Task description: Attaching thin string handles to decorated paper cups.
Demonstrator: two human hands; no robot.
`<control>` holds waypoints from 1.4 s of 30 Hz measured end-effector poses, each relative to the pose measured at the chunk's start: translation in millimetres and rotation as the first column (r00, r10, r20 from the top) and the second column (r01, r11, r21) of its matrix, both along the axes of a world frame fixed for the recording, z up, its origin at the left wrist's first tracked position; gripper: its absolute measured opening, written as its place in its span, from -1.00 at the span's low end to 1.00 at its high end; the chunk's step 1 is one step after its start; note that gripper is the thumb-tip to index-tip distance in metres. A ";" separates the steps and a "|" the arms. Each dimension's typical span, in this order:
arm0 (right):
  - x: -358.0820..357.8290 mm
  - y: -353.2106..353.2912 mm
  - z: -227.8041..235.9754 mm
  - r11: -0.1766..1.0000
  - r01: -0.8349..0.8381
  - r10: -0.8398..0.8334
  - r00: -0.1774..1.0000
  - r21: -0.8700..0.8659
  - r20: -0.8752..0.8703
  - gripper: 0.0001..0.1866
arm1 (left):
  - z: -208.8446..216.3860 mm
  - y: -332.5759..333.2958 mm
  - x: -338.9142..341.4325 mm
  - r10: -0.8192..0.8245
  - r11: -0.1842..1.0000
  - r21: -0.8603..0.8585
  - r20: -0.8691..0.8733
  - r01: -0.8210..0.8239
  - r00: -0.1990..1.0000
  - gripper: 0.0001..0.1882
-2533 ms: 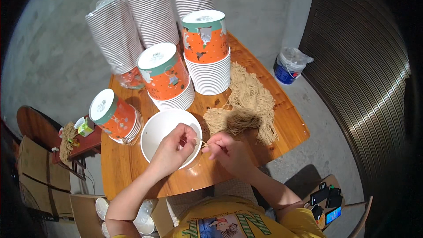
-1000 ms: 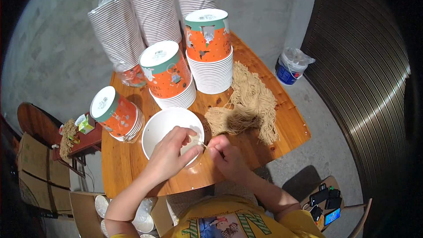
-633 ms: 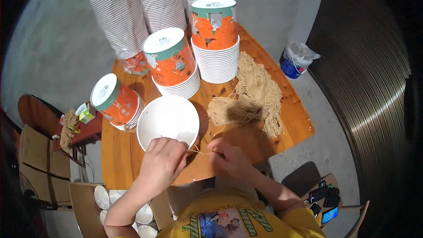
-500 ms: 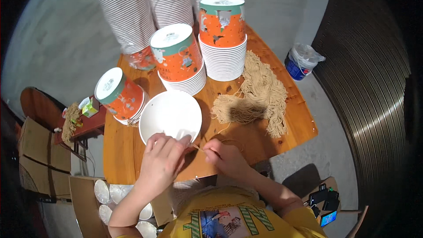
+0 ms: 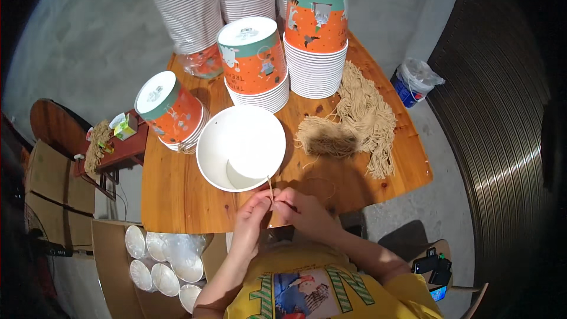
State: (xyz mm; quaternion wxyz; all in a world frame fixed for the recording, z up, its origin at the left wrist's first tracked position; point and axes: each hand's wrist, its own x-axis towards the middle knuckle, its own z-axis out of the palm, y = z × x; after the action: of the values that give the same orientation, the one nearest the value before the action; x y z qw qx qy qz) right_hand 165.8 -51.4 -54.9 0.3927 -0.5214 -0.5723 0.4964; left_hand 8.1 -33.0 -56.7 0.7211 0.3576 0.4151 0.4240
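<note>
A white paper bucket [image 5: 230, 136] lies tipped on the wooden table with its open mouth toward me and a small hole near its far left rim. From its near right rim a tan cord [image 5: 271, 184] runs down to my hands. My left hand [image 5: 251, 218] pinches the cord between thumb and fingers just below the rim. Touching it on the right, my right hand [image 5: 304, 212] is closed on the cord too. The cord's ends are hidden in my fingers. A loose pile of tan cords [image 5: 366, 121] lies to the right of the bucket.
Stacked orange and green paper buckets [image 5: 251, 62] stand upside down behind, with tall wrapped stacks [image 5: 186, 9] at the back. Below the table's left edge, a cardboard box [image 5: 112, 260] holds several bagged buckets. A plastic pail [image 5: 410, 82] sits on the floor at right.
My left hand has left the bucket's rim and come down to the right, against my right hand. The bucket's mouth now shows unobstructed, with the cord stretched from its rim.
</note>
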 end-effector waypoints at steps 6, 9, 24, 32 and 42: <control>-4.6 -15.2 -3.8 0.995 -0.008 0.010 1.000 0.097 -0.018 -0.75 | -2.7 6.3 -9.5 -0.225 0.971 -0.011 0.318 0.241 0.921 -0.67; -12.5 -17.6 -14.1 0.977 0.078 -0.050 0.988 0.200 -0.143 -0.76 | -2.2 4.7 -4.4 -0.178 0.982 -0.013 0.280 0.189 0.943 -0.69; -7.5 -31.7 -18.3 0.945 0.022 -0.087 0.979 0.325 0.186 -0.84 | 17.3 5.3 12.1 -0.035 0.992 -0.113 0.161 0.054 0.986 -0.77; -8.4 -26.9 -17.7 0.894 0.055 -0.140 0.977 0.445 0.161 -0.82 | 15.3 3.8 13.4 -0.008 0.997 -0.077 0.169 0.021 0.986 -0.73; -5.3 -29.0 -18.0 0.961 0.016 -0.058 0.987 0.278 0.147 -0.79 | -9.0 2.0 8.1 -0.057 0.987 -0.111 0.429 0.115 0.901 -0.84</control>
State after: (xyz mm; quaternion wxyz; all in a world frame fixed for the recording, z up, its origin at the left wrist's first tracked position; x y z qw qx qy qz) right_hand 160.6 -80.4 -73.0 0.4254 -0.5090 -0.6545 0.3628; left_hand 16.2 -30.9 -65.7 0.8344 0.2259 0.2594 0.4306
